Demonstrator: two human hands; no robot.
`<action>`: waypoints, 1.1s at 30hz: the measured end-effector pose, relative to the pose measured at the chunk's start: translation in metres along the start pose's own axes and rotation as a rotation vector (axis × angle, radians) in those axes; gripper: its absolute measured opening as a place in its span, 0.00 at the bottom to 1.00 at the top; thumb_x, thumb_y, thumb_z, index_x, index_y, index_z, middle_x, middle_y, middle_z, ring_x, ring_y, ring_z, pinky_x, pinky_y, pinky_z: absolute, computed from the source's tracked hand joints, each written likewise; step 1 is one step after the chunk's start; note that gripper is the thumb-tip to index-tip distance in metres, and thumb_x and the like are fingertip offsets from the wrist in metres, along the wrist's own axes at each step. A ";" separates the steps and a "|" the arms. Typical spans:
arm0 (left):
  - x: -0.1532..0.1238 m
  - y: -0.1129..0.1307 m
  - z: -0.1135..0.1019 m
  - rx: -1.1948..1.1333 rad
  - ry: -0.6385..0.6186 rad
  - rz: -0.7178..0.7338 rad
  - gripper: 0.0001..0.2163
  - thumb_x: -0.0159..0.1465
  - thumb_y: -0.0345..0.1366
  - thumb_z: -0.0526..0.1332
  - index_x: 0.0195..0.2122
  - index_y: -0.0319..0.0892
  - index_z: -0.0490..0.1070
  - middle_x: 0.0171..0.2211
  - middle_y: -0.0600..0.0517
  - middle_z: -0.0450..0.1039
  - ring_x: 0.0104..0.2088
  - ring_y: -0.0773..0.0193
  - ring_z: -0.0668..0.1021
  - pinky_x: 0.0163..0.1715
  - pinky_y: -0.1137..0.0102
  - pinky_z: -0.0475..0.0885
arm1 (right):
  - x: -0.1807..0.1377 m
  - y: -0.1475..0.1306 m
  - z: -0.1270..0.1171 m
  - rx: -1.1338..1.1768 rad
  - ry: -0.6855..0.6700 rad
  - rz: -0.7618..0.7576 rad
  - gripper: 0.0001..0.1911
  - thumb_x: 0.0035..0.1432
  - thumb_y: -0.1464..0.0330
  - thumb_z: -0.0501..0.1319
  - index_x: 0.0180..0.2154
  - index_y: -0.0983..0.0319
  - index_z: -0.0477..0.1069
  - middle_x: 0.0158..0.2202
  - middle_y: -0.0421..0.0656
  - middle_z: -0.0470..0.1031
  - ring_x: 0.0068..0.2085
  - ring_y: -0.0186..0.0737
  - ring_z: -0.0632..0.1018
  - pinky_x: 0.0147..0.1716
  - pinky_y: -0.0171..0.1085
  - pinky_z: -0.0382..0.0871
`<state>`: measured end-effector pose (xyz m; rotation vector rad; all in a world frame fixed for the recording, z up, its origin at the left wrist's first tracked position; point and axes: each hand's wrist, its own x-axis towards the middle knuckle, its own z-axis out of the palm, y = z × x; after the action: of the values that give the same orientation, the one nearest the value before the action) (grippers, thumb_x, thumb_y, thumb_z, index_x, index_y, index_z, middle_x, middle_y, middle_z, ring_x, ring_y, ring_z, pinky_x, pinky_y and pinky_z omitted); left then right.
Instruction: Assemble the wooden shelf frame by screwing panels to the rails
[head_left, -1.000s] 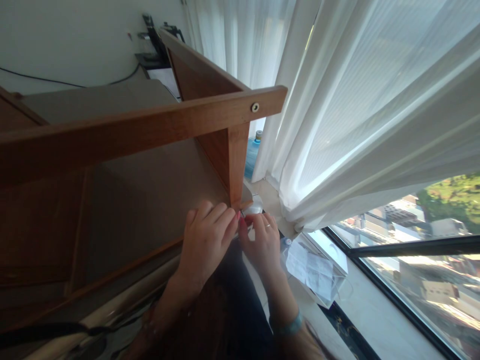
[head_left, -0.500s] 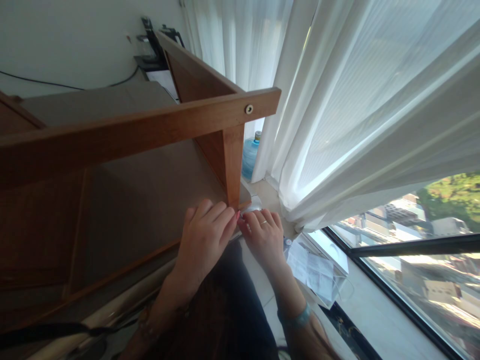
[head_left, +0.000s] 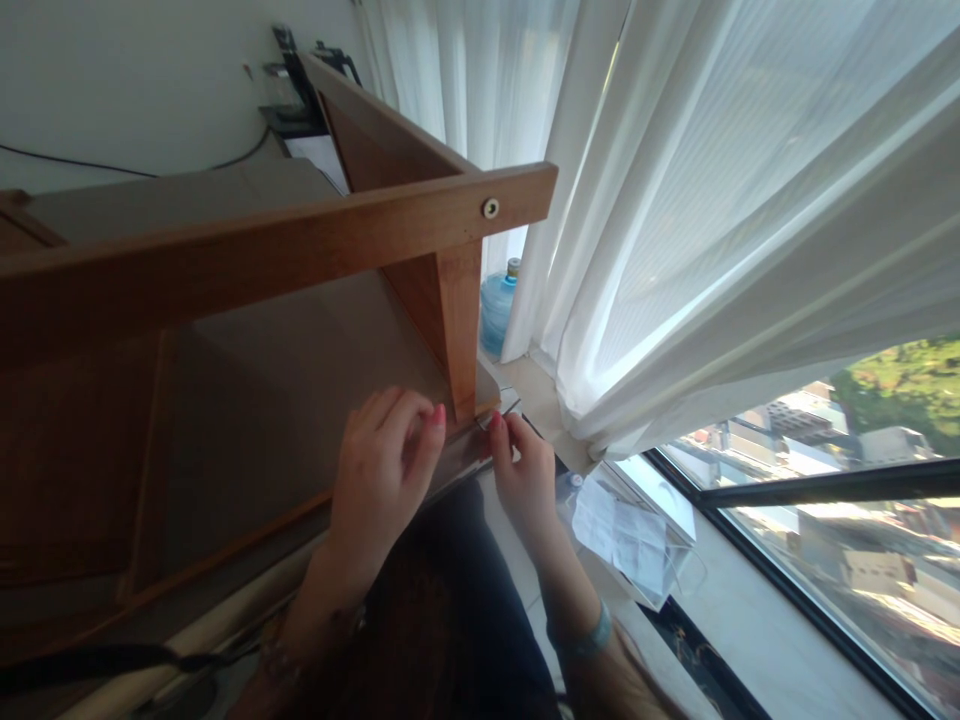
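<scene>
A brown wooden cabinet frame (head_left: 285, 240) lies on its side in front of me, with a silver bolt head (head_left: 490, 208) near the end of its top rail. My left hand (head_left: 382, 470) rests with curled fingers on the lower edge, beside the upright post (head_left: 457, 330). Just right of the post's foot, my right hand (head_left: 521, 465) pinches a small thin metal piece (head_left: 499, 418) at the corner. The two hands are a little apart.
White curtains (head_left: 675, 200) hang on the right above a large window (head_left: 825, 540). A clear plastic bag with papers (head_left: 630, 540) lies on the sill. A blue water jug (head_left: 496, 305) stands behind the post. A dark device (head_left: 289, 85) and cable sit by the wall.
My left hand has slid left, away from the right hand, and its fingers have curled. The right hand has closed into a pinch at the corner. The view shifted slightly.
</scene>
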<state>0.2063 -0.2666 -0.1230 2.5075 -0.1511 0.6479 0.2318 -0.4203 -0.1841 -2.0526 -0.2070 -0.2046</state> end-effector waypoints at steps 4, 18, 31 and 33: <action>0.004 -0.001 0.003 -0.040 -0.122 -0.054 0.12 0.72 0.41 0.48 0.35 0.43 0.64 0.32 0.52 0.66 0.35 0.61 0.71 0.37 0.66 0.62 | 0.002 0.000 -0.002 0.291 -0.099 0.181 0.26 0.68 0.53 0.50 0.23 0.61 0.66 0.21 0.38 0.70 0.25 0.33 0.70 0.29 0.33 0.59; 0.003 0.002 0.005 -0.064 -0.177 -0.074 0.15 0.72 0.42 0.49 0.29 0.43 0.65 0.30 0.54 0.66 0.31 0.65 0.71 0.35 0.69 0.62 | 0.005 0.027 0.013 0.224 0.295 -0.072 0.15 0.57 0.60 0.66 0.42 0.59 0.69 0.42 0.43 0.69 0.34 0.33 0.73 0.39 0.37 0.69; 0.000 -0.004 0.011 0.035 -0.190 -0.074 0.14 0.71 0.44 0.51 0.31 0.43 0.67 0.31 0.53 0.68 0.33 0.63 0.73 0.34 0.69 0.62 | 0.004 0.057 0.006 -0.150 0.255 -0.527 0.07 0.65 0.65 0.60 0.43 0.58 0.75 0.41 0.44 0.77 0.41 0.37 0.77 0.42 0.38 0.73; 0.000 -0.004 0.011 0.040 -0.184 -0.067 0.15 0.71 0.44 0.51 0.30 0.43 0.67 0.31 0.53 0.67 0.33 0.63 0.73 0.34 0.69 0.62 | 0.006 0.058 0.005 -0.204 0.254 -0.573 0.06 0.64 0.67 0.61 0.41 0.58 0.75 0.39 0.43 0.78 0.37 0.36 0.76 0.37 0.37 0.71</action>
<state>0.2120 -0.2689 -0.1331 2.5967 -0.1212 0.3965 0.2510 -0.4429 -0.2347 -2.0970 -0.6357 -0.8631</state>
